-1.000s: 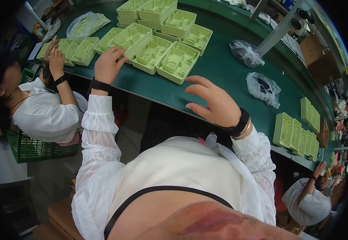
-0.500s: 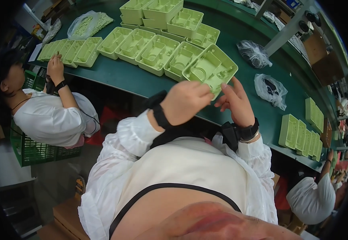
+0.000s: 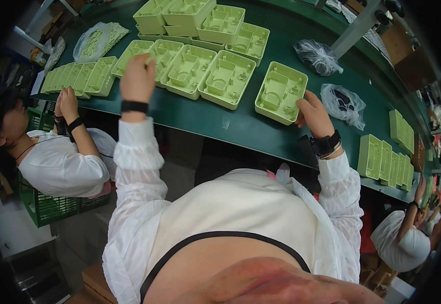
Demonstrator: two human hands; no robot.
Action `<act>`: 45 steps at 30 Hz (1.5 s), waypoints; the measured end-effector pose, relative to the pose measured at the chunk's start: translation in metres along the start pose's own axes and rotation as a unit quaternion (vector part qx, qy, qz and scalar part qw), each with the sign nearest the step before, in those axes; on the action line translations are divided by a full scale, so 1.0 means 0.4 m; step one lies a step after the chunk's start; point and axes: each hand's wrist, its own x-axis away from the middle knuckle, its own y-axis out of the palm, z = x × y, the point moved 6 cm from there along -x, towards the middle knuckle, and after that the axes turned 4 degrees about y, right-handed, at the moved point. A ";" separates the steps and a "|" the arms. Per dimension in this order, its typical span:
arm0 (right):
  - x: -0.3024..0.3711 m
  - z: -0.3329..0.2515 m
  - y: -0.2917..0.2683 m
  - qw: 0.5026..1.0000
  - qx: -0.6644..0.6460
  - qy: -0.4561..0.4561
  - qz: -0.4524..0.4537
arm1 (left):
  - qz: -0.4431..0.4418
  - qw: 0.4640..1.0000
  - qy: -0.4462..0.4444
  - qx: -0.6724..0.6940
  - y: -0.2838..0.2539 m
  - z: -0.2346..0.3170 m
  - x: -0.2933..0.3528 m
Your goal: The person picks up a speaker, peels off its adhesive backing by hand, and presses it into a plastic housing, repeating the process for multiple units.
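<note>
Our right hand (image 3: 315, 115) grips a pale green tray (image 3: 281, 93) by its right side near the worktop's (image 3: 190, 115) front edge, seemingly to steady it; our left hand (image 3: 137, 81), fingers bent (whether gripping, we cannot tell), is over matching trays (image 3: 189, 71), lined up apparently for easy reach.

Right hand (image 3: 315, 115) has a light-green compartment tray (image 3: 283, 87) by the edge, left hand (image 3: 137, 82) is way over by some lookalike trays (image 3: 225, 80).

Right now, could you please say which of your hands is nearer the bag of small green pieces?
Left: the left hand is at green trays, right of the bag; the right hand is farther right, at a separate tray.
</note>
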 end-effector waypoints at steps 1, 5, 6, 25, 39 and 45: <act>-0.004 -0.005 -0.001 1.000 0.023 -0.005 0.002 | -0.025 0.998 -0.017 -0.051 0.033 -0.092 -0.013; -0.041 -0.006 0.016 0.997 0.057 -0.012 -0.049 | -0.177 0.981 -0.050 -0.063 0.114 -0.275 -0.045; -0.040 -0.016 0.030 0.997 0.072 -0.002 -0.031 | -0.181 0.982 -0.049 -0.038 0.146 -0.310 -0.029; 0.259 0.121 -0.211 0.959 0.179 -0.159 0.150 | -0.308 0.945 0.065 0.094 0.051 0.094 0.102; 0.319 0.305 -0.493 0.968 0.053 -0.055 0.238 | -0.224 0.965 0.132 0.017 0.033 0.458 0.242; 0.371 0.208 -0.478 0.908 0.220 -0.097 0.343 | -0.266 0.869 -0.047 0.414 0.006 0.484 0.251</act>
